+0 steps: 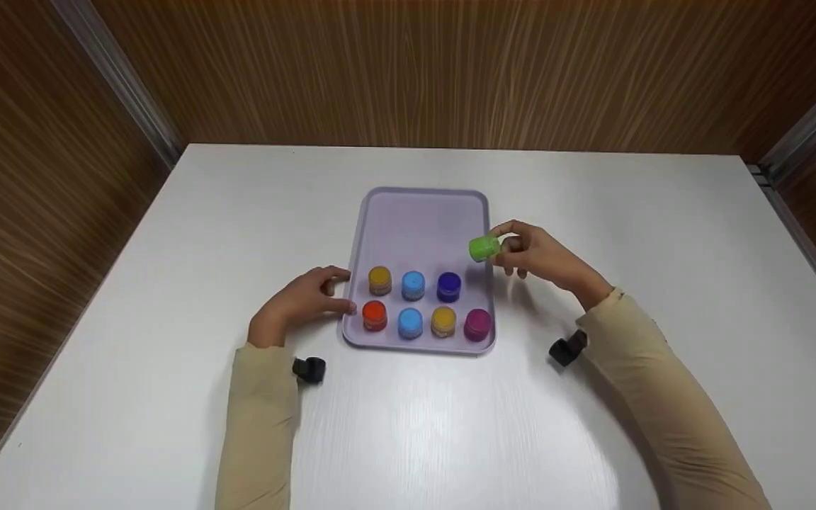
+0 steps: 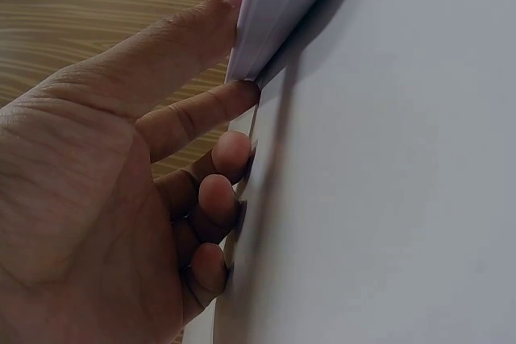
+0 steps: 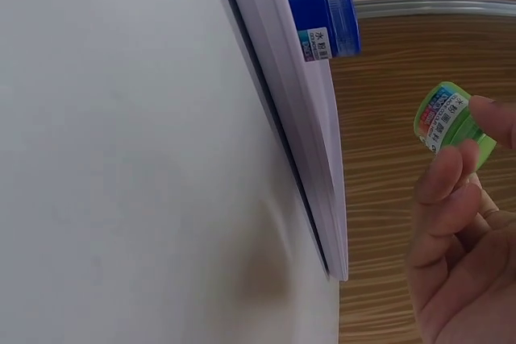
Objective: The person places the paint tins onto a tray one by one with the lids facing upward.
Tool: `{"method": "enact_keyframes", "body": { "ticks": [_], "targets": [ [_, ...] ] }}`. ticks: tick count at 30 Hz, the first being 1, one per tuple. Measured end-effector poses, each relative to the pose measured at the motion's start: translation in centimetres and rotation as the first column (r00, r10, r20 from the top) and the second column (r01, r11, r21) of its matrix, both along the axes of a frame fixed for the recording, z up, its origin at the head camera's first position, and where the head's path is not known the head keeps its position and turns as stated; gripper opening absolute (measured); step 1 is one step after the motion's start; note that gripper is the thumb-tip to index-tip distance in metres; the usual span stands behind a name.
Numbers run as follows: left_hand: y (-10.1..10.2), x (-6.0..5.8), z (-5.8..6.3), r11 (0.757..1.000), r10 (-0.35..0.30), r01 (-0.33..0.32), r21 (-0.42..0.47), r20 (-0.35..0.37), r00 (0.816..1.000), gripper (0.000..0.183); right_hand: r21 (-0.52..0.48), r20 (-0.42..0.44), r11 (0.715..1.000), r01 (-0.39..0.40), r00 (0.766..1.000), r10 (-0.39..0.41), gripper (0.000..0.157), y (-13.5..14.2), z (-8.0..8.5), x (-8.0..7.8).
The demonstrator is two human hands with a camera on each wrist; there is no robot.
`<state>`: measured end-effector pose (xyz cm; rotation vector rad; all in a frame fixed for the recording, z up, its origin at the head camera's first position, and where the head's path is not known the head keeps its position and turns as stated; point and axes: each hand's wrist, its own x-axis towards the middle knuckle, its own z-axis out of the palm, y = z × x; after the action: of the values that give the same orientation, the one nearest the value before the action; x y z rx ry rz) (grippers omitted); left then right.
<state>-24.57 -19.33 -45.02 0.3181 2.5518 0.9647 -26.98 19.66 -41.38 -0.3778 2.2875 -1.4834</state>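
My right hand (image 1: pixel 532 253) pinches a small green paint jar (image 1: pixel 484 248) between thumb and fingers, tilted in the air over the right edge of a lilac tray (image 1: pixel 426 219). In the right wrist view, a label with printed characters shows on the green jar (image 3: pixel 445 118). My left hand (image 1: pixel 305 296) rests on the table, thumb and index finger spread apart and touching the tray's left rim. Paint jars stand in two rows on the tray's near half: ochre (image 1: pixel 380 280), light blue (image 1: pixel 413 285) and dark blue (image 1: pixel 449 286) behind; red (image 1: pixel 375 316), light blue (image 1: pixel 410 323), yellow (image 1: pixel 443 321) and magenta (image 1: pixel 477 324) in front.
The tray lies on a white table (image 1: pixel 592 198). Wood-grain panels (image 1: pixel 408 71) stand behind the table and at its sides. Each forearm, in a beige sleeve (image 1: pixel 259 425), wears a black wrist device (image 1: pixel 568 348).
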Motion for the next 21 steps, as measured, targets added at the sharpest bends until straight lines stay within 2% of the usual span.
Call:
{"method": "enact_keyframes", "body": {
  "ticks": [21],
  "targets": [
    [0.1, 0.1, 0.1, 1.0, 0.013, -0.013, 0.002, 0.017, 1.0, 0.068, 0.124, -0.001, 0.984, -0.129, 0.991, 0.13, 0.04, -1.7, -0.8, 0.5]
  ]
}}
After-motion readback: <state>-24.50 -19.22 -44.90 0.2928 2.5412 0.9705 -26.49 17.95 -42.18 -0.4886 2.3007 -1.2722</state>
